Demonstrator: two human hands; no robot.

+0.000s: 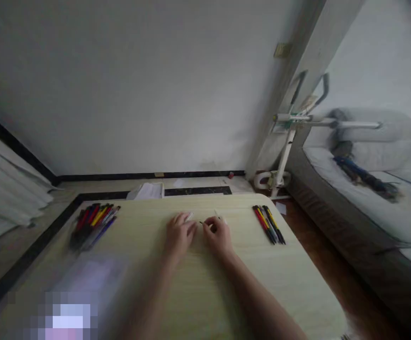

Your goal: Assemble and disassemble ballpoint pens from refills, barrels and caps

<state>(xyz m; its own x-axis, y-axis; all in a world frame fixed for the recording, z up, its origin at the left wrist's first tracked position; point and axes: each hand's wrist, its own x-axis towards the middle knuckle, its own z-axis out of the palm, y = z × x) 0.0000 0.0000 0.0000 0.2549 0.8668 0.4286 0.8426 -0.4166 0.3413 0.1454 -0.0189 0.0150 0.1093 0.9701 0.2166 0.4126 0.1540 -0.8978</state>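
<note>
Both my hands rest close together near the middle of a pale wooden table (198, 293). My left hand (179, 234) has its fingers curled around a small pale piece at its fingertips. My right hand (217, 233) is pinched on a thin dark part, perhaps a pen refill, pointing toward the left hand. A heap of coloured pens (94, 222) lies at the far left of the table. A short row of several pens (269, 224) in red, yellow and black lies to the right of my right hand.
A blurred, pixelated patch (74, 302) covers something on the table's near left. White papers (146, 191) lie on the floor beyond the table. A white exercise machine (286, 141) and a bed (368, 189) stand to the right.
</note>
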